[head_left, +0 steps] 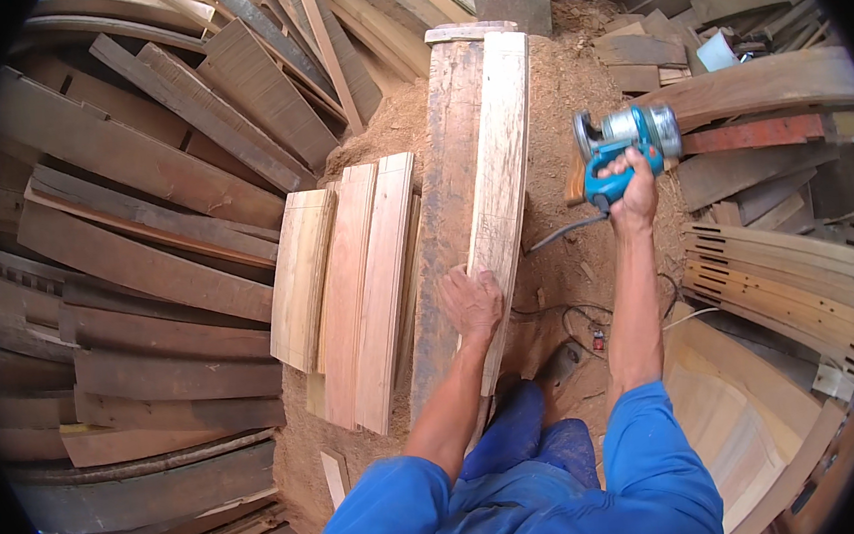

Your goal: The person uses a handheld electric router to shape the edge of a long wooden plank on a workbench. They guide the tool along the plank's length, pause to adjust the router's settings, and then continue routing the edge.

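Note:
My right hand point(632, 189) is wrapped round the handle of a teal and silver electric router point(638, 140), held off to the right of the workbench. A black cord point(570, 231) trails from the tool down toward the ground. My left hand point(471, 302) grips a long pale board point(499, 141) at its near part, with the fingers bent against its left edge. That board lies lengthwise along the right side of a dark, worn wooden beam point(453, 114). Its upper face has dark streaks and stains.
Left of the beam, several planed boards point(383, 280) lie side by side. Sawdust point(557, 76) covers the ground. Stacked planks point(146, 259) crowd the left side. On the right are slotted timbers point(780, 289), a red-painted piece point(753, 133) and a wide panel point(729, 414).

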`<state>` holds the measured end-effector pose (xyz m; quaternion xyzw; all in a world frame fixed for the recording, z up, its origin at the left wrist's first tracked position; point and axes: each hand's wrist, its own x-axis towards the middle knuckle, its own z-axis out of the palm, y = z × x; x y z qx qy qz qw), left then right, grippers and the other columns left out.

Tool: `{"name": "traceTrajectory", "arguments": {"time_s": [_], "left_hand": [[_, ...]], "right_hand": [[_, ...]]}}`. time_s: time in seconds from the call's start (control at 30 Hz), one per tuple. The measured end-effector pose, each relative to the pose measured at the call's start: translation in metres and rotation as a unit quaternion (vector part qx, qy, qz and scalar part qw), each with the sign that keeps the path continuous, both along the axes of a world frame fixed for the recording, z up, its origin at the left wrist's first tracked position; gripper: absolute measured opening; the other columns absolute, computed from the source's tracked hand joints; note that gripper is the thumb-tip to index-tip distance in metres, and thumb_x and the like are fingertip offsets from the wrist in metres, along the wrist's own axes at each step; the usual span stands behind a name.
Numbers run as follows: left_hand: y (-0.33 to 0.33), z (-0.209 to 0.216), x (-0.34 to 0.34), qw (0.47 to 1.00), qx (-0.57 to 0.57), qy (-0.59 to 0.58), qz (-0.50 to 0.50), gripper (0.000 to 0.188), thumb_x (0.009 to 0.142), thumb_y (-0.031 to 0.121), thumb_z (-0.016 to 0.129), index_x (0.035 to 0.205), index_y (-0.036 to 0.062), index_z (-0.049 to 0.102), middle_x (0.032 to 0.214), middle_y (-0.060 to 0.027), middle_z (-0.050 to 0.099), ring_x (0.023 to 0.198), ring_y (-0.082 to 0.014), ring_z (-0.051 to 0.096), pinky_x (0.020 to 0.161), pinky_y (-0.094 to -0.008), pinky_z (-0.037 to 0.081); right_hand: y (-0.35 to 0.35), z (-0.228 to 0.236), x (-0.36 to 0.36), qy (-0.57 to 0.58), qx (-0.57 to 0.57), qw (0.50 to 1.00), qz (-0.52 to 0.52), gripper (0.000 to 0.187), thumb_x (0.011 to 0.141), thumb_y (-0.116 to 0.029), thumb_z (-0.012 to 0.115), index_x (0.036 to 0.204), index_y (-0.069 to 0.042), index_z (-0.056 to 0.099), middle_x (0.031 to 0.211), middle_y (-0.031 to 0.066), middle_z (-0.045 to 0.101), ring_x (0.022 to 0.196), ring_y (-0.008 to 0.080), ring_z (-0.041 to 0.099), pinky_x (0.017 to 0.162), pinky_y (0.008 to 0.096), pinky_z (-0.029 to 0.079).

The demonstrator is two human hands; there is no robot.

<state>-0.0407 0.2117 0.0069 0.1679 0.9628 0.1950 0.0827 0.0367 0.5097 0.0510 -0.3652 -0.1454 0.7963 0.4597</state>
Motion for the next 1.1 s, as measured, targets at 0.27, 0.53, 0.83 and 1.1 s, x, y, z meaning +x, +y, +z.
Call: {"name": "traceTrajectory", "arguments": {"time_s": [0.27, 0.53, 0.83, 1.1], "left_hand": [[0.015, 0.026, -0.003, 0.994, -0.072, -0.079, 0.005, 0.078, 0.091, 0.059, 0.06, 0.142, 0.0029, 0.045, 0.134, -0.0244, 0.051, 0.133, -0.0409, 0.044, 0.111, -0.0534, 0.034], [0.015, 0.027, -0.008, 0.995, -0.061, -0.049, -0.057, 0.102, 0.083, 0.068, 0.064, 0.153, 0.0007, 0.031, 0.144, -0.0317, 0.042, 0.139, -0.0454, 0.037, 0.113, -0.0558, 0.031], [-0.007, 0.078, 0.011, 0.929, -0.246, -0.097, -0.257, 0.129, 0.075, 0.037, 0.081, 0.16, -0.001, -0.008, 0.15, -0.0378, 0.038, 0.141, -0.0439, 0.04, 0.112, -0.0555, 0.038], [-0.084, 0.053, -0.064, 0.926, -0.018, -0.169, -0.338, 0.088, 0.086, 0.027, 0.07, 0.152, -0.0079, 0.024, 0.124, -0.0394, 0.061, 0.117, -0.0463, 0.064, 0.101, -0.0487, 0.051]], "right_hand": [[-0.162, -0.044, 0.188, -0.109, -0.142, 0.97, -0.165, 0.016, 0.095, -0.012, 0.057, 0.08, -0.012, 0.049, 0.07, -0.0006, 0.049, 0.063, 0.0134, 0.051, 0.064, 0.0339, 0.049], [-0.309, -0.004, 0.305, -0.068, -0.127, 0.94, -0.31, 0.013, 0.093, -0.007, 0.058, 0.084, -0.008, 0.05, 0.07, 0.0014, 0.05, 0.064, 0.0138, 0.051, 0.067, 0.0339, 0.05], [-0.387, 0.048, 0.353, -0.011, -0.063, 0.922, -0.381, 0.014, 0.093, -0.002, 0.057, 0.082, -0.008, 0.05, 0.07, 0.0015, 0.049, 0.065, 0.0156, 0.051, 0.067, 0.035, 0.049], [-0.414, 0.046, 0.353, 0.035, -0.059, 0.911, -0.407, 0.017, 0.1, -0.008, 0.048, 0.083, -0.006, 0.049, 0.069, 0.0053, 0.051, 0.067, 0.0192, 0.052, 0.069, 0.0399, 0.048]]}}
